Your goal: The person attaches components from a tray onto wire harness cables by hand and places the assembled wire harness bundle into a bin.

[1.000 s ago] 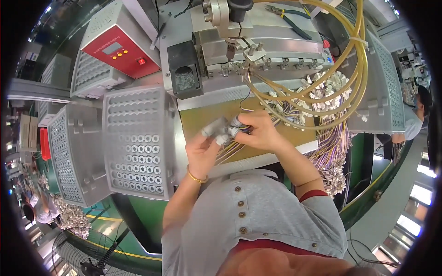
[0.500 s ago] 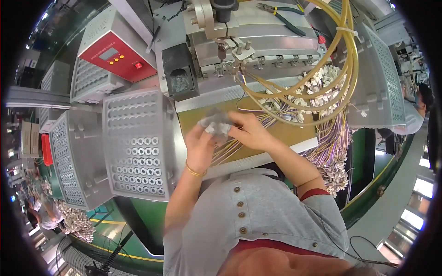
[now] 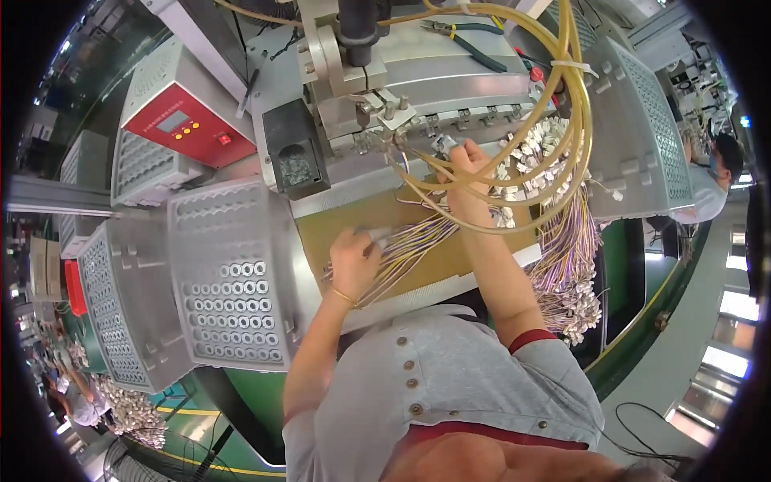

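Note:
My right hand (image 3: pixel 468 167) reaches to the metal clips along the front of the bench machine (image 3: pixel 430 80). Its fingers are pinched together on a small pale part at the clips, too small to name. Over the brown work board (image 3: pixel 321 229) my left hand (image 3: pixel 356 261) is curled, with a smeared pale thing at its fingertips that I cannot make out. Beside and partly under it, a bundle of purple, yellow and white wires (image 3: pixel 418 245) fans across the board. White connectors (image 3: pixel 534 165) are heaped at its right, by yellowish hoses (image 3: pixel 585 120).
Grey trays of metal rings (image 3: pixel 233 309) stand at the left, with a red-faced control box (image 3: pixel 181 120) behind. A black bin (image 3: pixel 293 157) sits left of the machine head; pliers (image 3: pixel 474 48) lie on top. More wires (image 3: pixel 566 249) hang off the right edge. Another person (image 3: pixel 711 181) is at far right.
My hands have parted: the right moved up and right to the machine's clips, the left slid slightly down over the wires. The small pale parts no longer sit between both hands. The view has shifted slightly.

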Demonstrator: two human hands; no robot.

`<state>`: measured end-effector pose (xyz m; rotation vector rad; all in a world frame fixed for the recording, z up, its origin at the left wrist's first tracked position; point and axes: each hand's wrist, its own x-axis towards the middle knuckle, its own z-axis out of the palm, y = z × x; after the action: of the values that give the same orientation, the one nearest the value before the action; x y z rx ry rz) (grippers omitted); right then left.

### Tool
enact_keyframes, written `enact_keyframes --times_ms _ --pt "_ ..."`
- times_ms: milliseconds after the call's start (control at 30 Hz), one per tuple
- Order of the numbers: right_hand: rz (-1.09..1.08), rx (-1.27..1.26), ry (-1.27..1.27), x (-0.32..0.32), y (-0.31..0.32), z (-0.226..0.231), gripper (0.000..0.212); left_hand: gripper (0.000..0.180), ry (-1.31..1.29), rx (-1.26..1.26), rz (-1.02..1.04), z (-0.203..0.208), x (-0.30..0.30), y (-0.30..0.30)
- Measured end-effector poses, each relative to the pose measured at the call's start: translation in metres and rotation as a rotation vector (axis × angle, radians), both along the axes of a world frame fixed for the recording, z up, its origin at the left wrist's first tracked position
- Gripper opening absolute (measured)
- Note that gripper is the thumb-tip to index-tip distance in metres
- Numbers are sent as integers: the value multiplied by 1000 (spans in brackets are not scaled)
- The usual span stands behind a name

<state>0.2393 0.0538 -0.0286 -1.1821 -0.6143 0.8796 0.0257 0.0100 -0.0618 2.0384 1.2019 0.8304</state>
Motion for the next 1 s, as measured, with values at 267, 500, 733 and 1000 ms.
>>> enact_keyframes --times_ms 267,500,733,1000 --pt "-93 -143 194 -34 9 36 11 4 252 77 -112 21 -11 7" --pt "94 -108 -524 11 -8 13 13 19 145 -12 70 56 -62 21" --pt "607 290 -967 -76 -40 26 18 28 -125 -171 151 58 -63 1" --pt "931 43 -489 -61 -40 34 16 28 427 107 819 -16 -207 40"
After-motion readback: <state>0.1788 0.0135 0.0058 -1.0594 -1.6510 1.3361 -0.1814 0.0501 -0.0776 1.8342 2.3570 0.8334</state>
